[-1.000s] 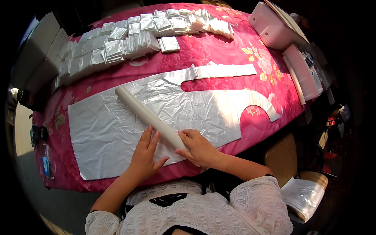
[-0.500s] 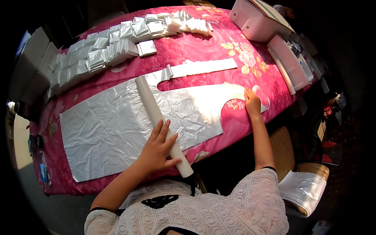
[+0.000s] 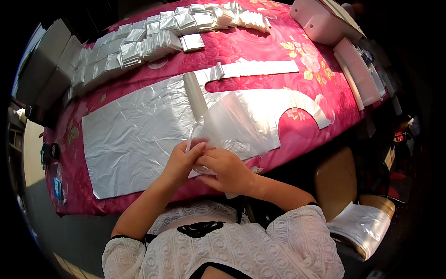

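A large silvery-white plastic sheet lies flat and creased on the table, with long strap-like ends and curved cut-outs at its right. Across its middle rests a pale roll, its near end hidden by my hands. Beside the roll, a thin translucent film is raised off the sheet. My left hand and my right hand meet at the table's near edge. The fingers of both are closed on the film's near edge, by the roll; exactly how each finger grips is hidden.
Rows of small folded silvery packets line the far left of the pink flowered tablecloth. White boxes stand at the far left and far right. At the right, a wooden chair carries more folded plastic.
My right hand has left the sheet's right end and joined my left hand by the roll. Translucent film is now lifted there. The whole view has shifted slightly.
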`<state>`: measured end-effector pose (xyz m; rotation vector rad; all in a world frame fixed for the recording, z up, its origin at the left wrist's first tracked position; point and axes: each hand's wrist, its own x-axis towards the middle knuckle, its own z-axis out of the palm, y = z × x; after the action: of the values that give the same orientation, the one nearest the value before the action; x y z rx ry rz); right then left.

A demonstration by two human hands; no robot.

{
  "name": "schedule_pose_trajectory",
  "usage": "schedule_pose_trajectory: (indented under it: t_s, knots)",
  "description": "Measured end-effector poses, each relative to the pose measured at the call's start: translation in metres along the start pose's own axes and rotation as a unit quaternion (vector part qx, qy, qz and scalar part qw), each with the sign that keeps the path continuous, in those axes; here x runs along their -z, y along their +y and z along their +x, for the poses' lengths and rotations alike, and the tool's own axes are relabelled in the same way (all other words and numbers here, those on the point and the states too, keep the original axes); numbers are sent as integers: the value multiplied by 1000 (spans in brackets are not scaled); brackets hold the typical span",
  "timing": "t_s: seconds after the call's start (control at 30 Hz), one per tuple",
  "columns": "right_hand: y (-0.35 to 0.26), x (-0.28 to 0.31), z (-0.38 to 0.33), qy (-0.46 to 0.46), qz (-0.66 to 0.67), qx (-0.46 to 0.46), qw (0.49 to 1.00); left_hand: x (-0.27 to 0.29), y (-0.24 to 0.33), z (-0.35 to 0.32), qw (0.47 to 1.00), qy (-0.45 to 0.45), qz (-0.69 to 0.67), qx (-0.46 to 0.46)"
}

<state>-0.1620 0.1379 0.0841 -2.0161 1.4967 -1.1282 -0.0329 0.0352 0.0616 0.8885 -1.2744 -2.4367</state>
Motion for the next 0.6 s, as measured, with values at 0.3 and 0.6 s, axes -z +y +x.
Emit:
schedule_pose_trajectory:
  t_s: [0.3,0.6]
  knots:
    - [-10,-25,0,-79,126,-142,979,95,4,-46,989,87,99,66]
    - [-12,-50,23,-25,52,-183,981,68,3,-39,994,27,97,32]
